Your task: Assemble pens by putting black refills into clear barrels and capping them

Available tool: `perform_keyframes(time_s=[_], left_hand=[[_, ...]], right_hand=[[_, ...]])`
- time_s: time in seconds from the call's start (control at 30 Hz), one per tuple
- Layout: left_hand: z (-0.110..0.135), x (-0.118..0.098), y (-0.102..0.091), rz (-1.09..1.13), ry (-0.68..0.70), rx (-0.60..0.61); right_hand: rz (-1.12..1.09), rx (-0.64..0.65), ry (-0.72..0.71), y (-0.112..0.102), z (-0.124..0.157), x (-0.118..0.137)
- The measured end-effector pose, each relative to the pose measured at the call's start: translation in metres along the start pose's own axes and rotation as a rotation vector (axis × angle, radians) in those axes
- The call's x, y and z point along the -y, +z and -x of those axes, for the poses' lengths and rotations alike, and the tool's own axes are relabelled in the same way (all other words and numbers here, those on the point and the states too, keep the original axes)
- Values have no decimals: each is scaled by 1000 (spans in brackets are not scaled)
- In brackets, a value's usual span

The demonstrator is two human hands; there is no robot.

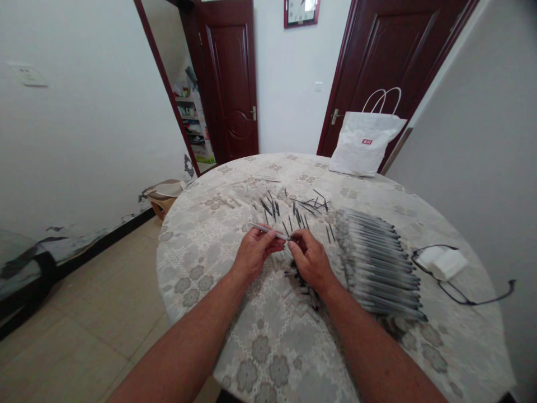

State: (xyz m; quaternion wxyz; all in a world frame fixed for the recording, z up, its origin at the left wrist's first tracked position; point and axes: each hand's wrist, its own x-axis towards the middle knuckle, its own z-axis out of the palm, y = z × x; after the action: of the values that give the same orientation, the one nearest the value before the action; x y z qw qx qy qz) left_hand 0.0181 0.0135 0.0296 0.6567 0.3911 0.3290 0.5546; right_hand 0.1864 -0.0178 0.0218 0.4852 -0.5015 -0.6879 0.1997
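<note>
Grey pen tube (262, 228): held above the table between both hands, slanted, with its thin end pointed up and to the left.
Left hand (257, 243): thumb and fingers closed around the tube's middle.
Right hand (311, 254): thumb and index fingertip pinched together at the tube's dark right end; whether that end is a separate piece cannot be told.
Dark rods (308, 206): scattered at mixed angles beyond the hands.
Small dark parts (300, 274): heaped beside the right hand, partly covered by it.
Pen row (377, 263): laid side by side right of the right hand, dark ends directed right.
Table edge: rounded; patterned cloth is exposed between the left hand and the left rim, while the right side is occupied by the pen row and eyeglasses (455, 294).
Bag label (367, 142): red with white characters, too small to be read; carried on a white bag (361, 157) near the far edge.
Surface: covered by a grey floral tablecloth (251, 336).
Room: white walls, dark red doors (229, 84), tiled floor (96, 336).
</note>
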Motion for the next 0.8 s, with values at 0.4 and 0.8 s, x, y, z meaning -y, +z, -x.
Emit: perform_keyframes(time_s=[0.4, 0.8], left_hand=[[0, 1, -1, -1, 3, 16], [-2, -2, -1, -48, 36, -14]], right_hand=[[-43, 57, 100, 0, 1, 2], [-84, 58, 83, -2, 0, 1]])
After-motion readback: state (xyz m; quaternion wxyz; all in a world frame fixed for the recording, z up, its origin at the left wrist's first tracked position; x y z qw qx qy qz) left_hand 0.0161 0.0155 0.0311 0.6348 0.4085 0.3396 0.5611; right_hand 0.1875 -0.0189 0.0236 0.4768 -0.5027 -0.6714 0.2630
